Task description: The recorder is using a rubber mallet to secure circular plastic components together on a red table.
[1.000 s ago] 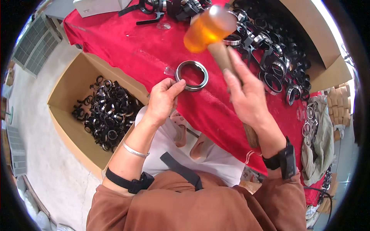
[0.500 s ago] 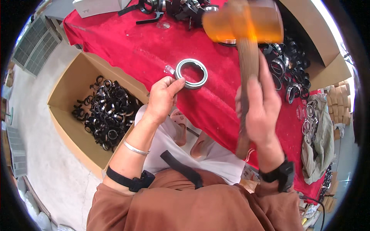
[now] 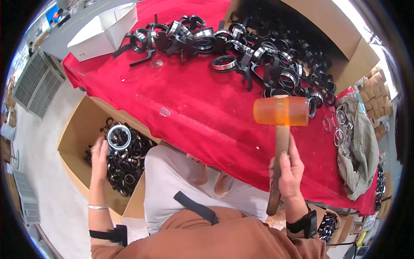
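Silver ring at nine o'clock, above a cardboard box, left hand at the ring's eight o'clock, cannot tell if gripping, right hand at four o'clock, clamped around amber-headed mallet.

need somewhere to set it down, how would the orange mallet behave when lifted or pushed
In the right hand, the mallet likely feels head-heavy, its amber head being thicker than the wooden handle. Laid down, that rounded head might roll slightly, though the long handle should check it.
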